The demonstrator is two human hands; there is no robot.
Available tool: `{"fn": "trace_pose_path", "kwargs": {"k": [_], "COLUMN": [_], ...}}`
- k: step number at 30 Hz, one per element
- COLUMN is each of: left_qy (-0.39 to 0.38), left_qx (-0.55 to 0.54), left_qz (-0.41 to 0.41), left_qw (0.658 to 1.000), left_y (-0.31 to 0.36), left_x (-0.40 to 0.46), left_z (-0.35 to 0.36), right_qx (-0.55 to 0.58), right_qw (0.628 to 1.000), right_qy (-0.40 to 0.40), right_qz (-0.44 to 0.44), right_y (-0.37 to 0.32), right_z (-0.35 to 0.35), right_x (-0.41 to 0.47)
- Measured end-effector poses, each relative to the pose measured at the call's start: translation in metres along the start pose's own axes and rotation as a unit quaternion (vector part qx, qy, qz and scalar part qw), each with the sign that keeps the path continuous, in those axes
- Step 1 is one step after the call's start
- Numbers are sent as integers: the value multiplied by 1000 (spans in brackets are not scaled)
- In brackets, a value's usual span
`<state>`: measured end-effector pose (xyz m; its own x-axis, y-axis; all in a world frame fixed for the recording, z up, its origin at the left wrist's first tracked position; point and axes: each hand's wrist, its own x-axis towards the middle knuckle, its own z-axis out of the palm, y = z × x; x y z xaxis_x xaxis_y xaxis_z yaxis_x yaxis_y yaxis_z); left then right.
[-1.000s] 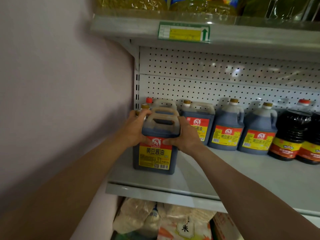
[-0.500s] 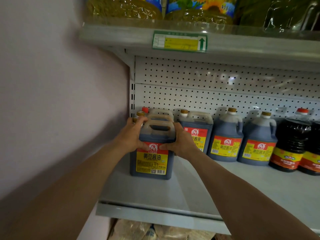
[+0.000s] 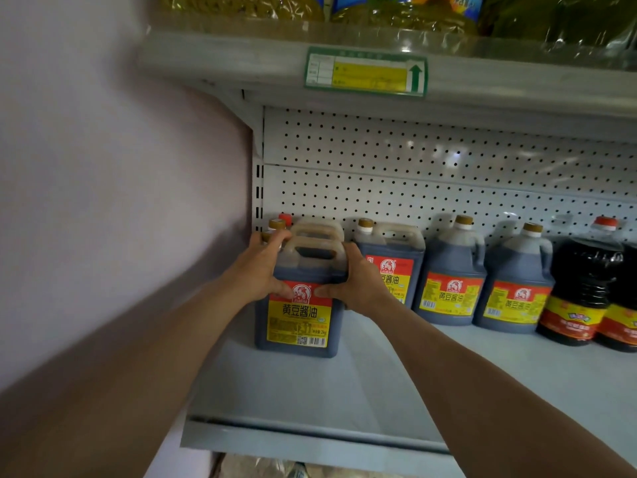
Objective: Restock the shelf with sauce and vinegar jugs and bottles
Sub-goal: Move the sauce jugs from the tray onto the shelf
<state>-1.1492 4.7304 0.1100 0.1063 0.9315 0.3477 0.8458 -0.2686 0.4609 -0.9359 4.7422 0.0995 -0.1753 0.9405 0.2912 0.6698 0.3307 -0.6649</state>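
Both hands clasp one square soy jug [image 3: 299, 315] at the left end of the shelf [image 3: 362, 391], hard by the wall [image 3: 120, 167]: the left hand [image 3: 260, 270] wraps its left shoulder with fingers curled up over the top beside the handle and the thumb lying across the red band of the label, and the right hand [image 3: 358, 281] mirrors it on the other side, thumb on the same band. The jug stands upright on the shelf floor, in front of another jug of the same shape whose handle and cap show just behind it, so this looks like the start of a second, front row. As for progress, a back row is already in place along the pegboard [image 3: 413, 174]: a square jug [image 3: 391, 267] just to the right, two round-shouldered jugs [image 3: 450, 288] beyond it, then dark bottles [image 3: 582, 291] with red caps at the far right. Ahead of that row the shelf floor lies bare except for the held jug, so I judge most of the front facing is left to fill (if more stock is on hand, which cannot be seen). Against the earlier frames, the grip is unchanged and the jug sits in much the same spot relative to its neighbours, perhaps nudged slightly back; what differs most is the view, which has tilted upward, bringing in more of the upper shelf [image 3: 379, 39] with its oil bottles and price tag [image 3: 365, 72] and losing the sacks below.
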Motion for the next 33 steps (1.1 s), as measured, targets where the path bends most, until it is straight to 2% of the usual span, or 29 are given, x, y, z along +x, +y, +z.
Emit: {"fn": "trace_pose_path", "kwargs": {"k": [9, 12, 16, 19, 22, 29, 33], "left_qy": [15, 33, 86, 152, 192, 118, 79], "left_qx": [-21, -14, 20, 20, -38, -163, -170], "left_qz": [6, 13, -31, -57, -73, -119, -146], "left_qw": [1000, 999, 996, 987, 978, 972, 971], "left_y": [6, 10, 21, 42, 67, 119, 141], "left_x": [-12, -22, -45, -76, -107, -201, -276], "left_z": [2, 4, 9, 15, 12, 49, 98], "right_qx": [-54, -78, -30, -75, -107, -130, -123], "right_qw": [998, 994, 986, 985, 984, 988, 989], "right_qy": [12, 29, 66, 74, 70, -1, -33], "right_qz": [19, 70, 151, 136, 120, 83, 72], "right_y": [-8, -10, -7, 2, 9, 33, 62], "right_z": [4, 9, -6, -35, -63, -78, -74], "right_x": [-10, -22, -53, -87, -125, -228, -295]}}
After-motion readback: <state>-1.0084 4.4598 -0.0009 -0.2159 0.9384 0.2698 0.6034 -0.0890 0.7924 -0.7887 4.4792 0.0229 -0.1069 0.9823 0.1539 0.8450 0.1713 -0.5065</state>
